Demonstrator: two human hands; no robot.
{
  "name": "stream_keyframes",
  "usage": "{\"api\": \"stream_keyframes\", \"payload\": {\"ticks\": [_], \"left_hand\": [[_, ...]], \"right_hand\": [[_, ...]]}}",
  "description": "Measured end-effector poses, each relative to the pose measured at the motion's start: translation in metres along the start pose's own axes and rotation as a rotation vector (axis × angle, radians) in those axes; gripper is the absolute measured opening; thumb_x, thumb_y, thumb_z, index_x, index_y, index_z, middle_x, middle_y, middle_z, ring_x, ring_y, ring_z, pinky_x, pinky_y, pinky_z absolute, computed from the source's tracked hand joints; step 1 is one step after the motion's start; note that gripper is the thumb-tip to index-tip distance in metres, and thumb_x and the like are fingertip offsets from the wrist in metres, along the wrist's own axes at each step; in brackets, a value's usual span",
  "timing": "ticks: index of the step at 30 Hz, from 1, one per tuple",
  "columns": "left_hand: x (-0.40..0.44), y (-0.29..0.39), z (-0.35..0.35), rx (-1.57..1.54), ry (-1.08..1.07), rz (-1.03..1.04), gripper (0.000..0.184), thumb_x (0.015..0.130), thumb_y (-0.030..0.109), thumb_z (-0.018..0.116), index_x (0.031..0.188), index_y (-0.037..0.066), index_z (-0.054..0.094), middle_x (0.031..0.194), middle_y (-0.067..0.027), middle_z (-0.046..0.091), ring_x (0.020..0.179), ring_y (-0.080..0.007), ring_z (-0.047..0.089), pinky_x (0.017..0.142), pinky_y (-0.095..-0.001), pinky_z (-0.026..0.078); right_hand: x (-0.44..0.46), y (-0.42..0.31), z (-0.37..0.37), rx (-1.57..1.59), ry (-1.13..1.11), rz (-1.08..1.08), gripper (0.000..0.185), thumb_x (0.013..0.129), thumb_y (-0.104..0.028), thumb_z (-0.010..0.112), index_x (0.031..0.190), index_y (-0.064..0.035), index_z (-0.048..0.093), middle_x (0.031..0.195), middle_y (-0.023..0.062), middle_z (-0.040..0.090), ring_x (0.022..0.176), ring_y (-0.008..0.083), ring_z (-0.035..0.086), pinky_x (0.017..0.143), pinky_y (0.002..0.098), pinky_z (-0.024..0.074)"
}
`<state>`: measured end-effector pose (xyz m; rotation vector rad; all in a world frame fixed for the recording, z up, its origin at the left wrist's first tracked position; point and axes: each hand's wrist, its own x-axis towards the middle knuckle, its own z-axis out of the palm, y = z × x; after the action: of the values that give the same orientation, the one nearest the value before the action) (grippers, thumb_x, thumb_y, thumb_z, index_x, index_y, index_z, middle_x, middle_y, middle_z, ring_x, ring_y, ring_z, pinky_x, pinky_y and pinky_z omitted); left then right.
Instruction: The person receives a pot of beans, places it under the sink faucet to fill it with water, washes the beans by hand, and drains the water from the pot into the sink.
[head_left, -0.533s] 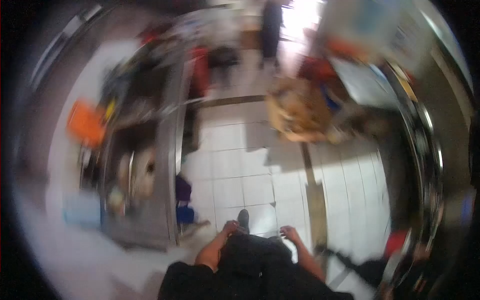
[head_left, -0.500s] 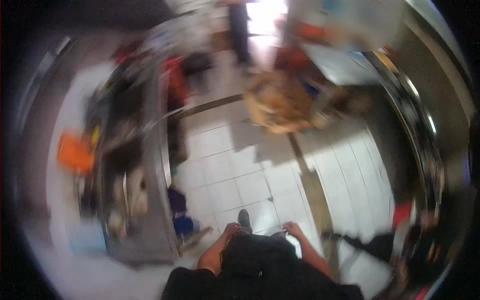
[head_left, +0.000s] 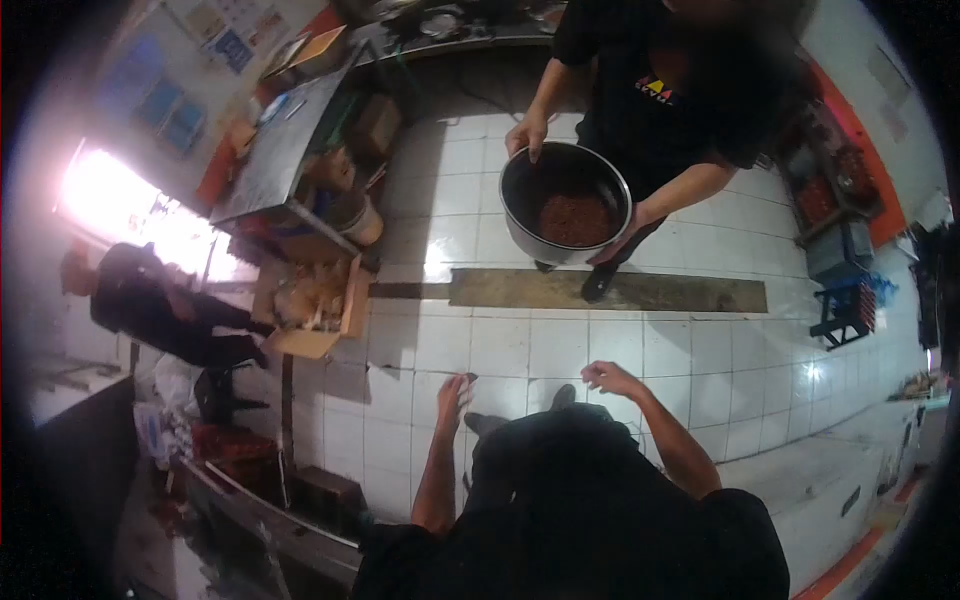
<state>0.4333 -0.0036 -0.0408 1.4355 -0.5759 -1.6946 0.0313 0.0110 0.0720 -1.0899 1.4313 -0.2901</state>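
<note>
My left hand (head_left: 455, 400) hangs in front of my body over the tiled floor, its fingers loosely apart. A small dark spot shows by its fingertips; I cannot make out what it is. My right hand (head_left: 612, 379) is raised at about the same height, fingers slightly bent and apart, with nothing visible in it. Ahead of both hands, a co-worker (head_left: 670, 110) in a black shirt carries a deep metal pot (head_left: 515, 225) by its rim and side. Reddish-brown grainy contents (head_left: 575, 220) lie at its bottom. Neither of my hands touches the pot.
A long board (head_left: 690, 292) lies across the tiles between me and the co-worker. An open cardboard box (head_left: 352, 300) sits by a metal table (head_left: 290, 145). Another person (head_left: 150, 300) stands at left. On the right are a dark stool (head_left: 845, 312) and a white chest (head_left: 800, 485).
My view has swung round to the right, bringing the co-worker with the pot before me. My hands, earlier close to my waist, are now raised further forward.
</note>
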Motion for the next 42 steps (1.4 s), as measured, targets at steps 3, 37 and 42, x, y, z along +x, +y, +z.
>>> {"api": "stream_keyframes", "payload": {"ticks": [3, 37, 42], "left_hand": [[0.025, 0.154, 0.141, -0.09, -0.287, 0.262, 0.06, 0.095, 0.048, 0.045, 0.141, 0.01, 0.035, 0.141, -0.0076, 0.04, 0.126, -0.0268, 0.042, 0.097, -0.0453, 0.041], [-0.217, 0.227, -0.131, -0.14, 1.26, 0.663, 0.015, 0.07, -0.005, 0.05, 0.081, 0.002, 0.057, 0.071, 0.0027, 0.05, 0.063, -0.0078, 0.043, 0.056, -0.0222, 0.036], [-0.294, 0.183, -0.225, -0.363, 1.379, 0.665, 0.019, 0.061, -0.006, 0.05, 0.073, 0.008, 0.045, 0.069, 0.0032, 0.043, 0.063, -0.0102, 0.041, 0.056, -0.0247, 0.036]], "right_hand": [[0.067, -0.011, -0.043, -0.073, 0.199, -0.631, 0.023, 0.092, -0.023, 0.06, 0.104, -0.003, 0.062, 0.091, 0.0073, 0.065, 0.081, 0.0158, 0.062, 0.067, 0.03, 0.0489], [0.115, -0.356, 0.32, 0.219, -0.407, -0.615, 0.047, 0.089, -0.015, 0.049, 0.132, 0.0021, 0.045, 0.117, 0.0167, 0.06, 0.104, 0.0293, 0.057, 0.094, 0.0404, 0.0447], [0.078, -0.38, 0.453, 0.237, -0.774, -0.291, 0.05, 0.092, -0.003, 0.044, 0.141, -0.0066, 0.04, 0.136, 0.0129, 0.048, 0.12, 0.0227, 0.05, 0.099, 0.0346, 0.0413]]}}
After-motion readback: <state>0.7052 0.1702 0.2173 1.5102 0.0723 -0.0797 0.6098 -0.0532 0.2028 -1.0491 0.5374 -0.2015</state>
